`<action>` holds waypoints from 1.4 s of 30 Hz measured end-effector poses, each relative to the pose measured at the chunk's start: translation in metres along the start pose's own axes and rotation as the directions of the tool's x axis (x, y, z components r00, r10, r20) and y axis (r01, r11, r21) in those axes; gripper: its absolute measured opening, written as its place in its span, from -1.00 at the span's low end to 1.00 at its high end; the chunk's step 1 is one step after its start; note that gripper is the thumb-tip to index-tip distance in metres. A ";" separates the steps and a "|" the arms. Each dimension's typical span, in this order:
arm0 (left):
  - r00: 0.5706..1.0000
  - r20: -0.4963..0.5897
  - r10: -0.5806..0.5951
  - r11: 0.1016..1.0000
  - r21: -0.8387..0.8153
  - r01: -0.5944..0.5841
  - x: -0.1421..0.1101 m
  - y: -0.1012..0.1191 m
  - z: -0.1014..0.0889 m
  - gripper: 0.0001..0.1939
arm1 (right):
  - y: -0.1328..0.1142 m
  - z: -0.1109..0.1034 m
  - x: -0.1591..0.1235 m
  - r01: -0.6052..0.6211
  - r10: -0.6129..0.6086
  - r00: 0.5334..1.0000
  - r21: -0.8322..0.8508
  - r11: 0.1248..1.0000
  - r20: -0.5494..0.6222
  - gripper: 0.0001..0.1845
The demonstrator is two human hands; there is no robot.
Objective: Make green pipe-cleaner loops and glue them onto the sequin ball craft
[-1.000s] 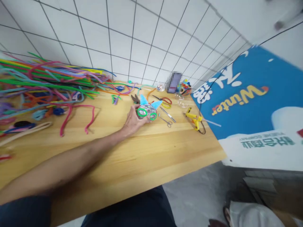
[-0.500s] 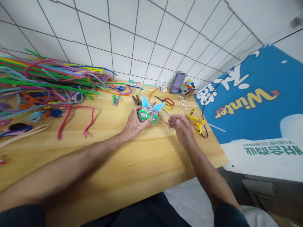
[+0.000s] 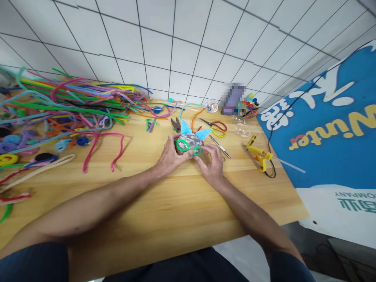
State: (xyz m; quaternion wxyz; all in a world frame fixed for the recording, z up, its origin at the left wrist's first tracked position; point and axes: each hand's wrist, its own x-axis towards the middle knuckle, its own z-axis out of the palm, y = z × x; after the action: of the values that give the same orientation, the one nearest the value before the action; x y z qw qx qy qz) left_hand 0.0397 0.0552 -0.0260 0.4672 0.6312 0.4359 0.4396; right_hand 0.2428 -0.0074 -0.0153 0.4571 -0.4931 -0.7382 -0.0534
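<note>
Between my hands is a rounded, grey-patterned animal craft (image 3: pixel 190 140) with two light-blue pointed ears and green rings for eyes. My left hand (image 3: pixel 170 158) grips its left side, thumb along the lower front. On the right, my right hand (image 3: pixel 212 162) has its thumb and fingers closed on the craft's edge by the smaller green ring (image 3: pixel 197 150). Fingers partly cover that ring. Just beyond my right hand a pen-like tool (image 3: pixel 221 147) lies on the wooden table (image 3: pixel 164 211). Behind the ears rest pliers (image 3: pixel 175 124) and scissors (image 3: pixel 217 128).
Many coloured pipe cleaners (image 3: pixel 88 96) are heaped at the left, with pink bent ones (image 3: pixel 119 152) nearer. A yellow glue gun (image 3: pixel 260 154) with its cord lies at the right. Clear plastic balls (image 3: pixel 242 130) sit near the tiled wall (image 3: pixel 158 43). A blue printed board (image 3: pixel 331 145) stands right.
My right hand has moved left from beside the craft and now touches its right edge. My left hand keeps its hold. The view has shifted, moving the scene rightward.
</note>
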 end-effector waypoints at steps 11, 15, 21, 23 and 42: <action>0.998 -0.015 0.055 0.998 0.006 -0.055 0.002 -0.004 -0.003 -0.13 | 0.009 0.004 0.000 0.015 -0.016 1.000 0.073 0.997 0.008 -0.65; 0.998 -0.003 0.064 0.998 0.024 -0.064 0.004 -0.004 -0.005 -0.18 | 0.011 0.006 0.001 0.026 -0.025 1.000 0.104 0.994 -0.016 -0.66; 0.998 0.003 0.057 0.998 0.007 -0.057 0.005 -0.003 -0.006 -0.20 | 0.011 0.004 0.002 -0.011 0.010 1.000 0.111 0.994 0.013 -0.63; 0.998 0.007 0.063 0.998 -0.006 -0.063 0.005 -0.004 -0.006 -0.20 | 0.012 0.003 0.001 -0.021 0.019 1.000 0.115 0.993 0.020 -0.60; 0.999 0.016 0.047 0.998 0.047 -0.047 0.002 -0.004 -0.005 -0.23 | 0.008 0.003 0.001 0.049 -0.046 0.998 0.103 0.993 -0.031 -0.62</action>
State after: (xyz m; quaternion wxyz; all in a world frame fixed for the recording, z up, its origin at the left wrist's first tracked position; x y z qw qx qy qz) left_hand 0.0346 0.0588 -0.0286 0.4448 0.6555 0.4278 0.4352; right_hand 0.2469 -0.0010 -0.0195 0.4913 -0.4501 -0.7449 -0.0328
